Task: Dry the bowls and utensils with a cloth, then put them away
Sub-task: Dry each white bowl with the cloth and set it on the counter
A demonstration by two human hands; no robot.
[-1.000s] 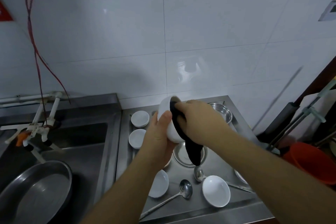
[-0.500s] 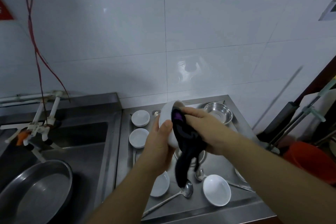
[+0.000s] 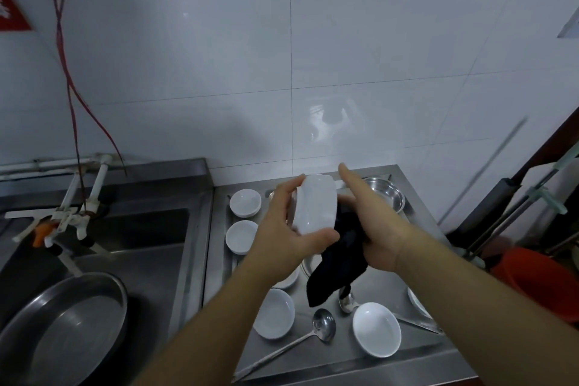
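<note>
Above the steel counter my left hand grips a white bowl tilted on its side, its outer wall facing me. My right hand is just right of the bowl and holds a black cloth, which hangs down below the bowl; its forefinger points straight up. On the counter lie several small white bowls, a steel bowl, a ladle and a spoon.
Left of the counter is a sink holding a large steel basin, with a white tap above it. An orange bucket and mop handles stand at the right. A tiled wall rises close behind.
My right hand has pulled the cloth out of the bowl and now holds it beside the bowl. My left hand has turned the bowl so its outside faces me.
</note>
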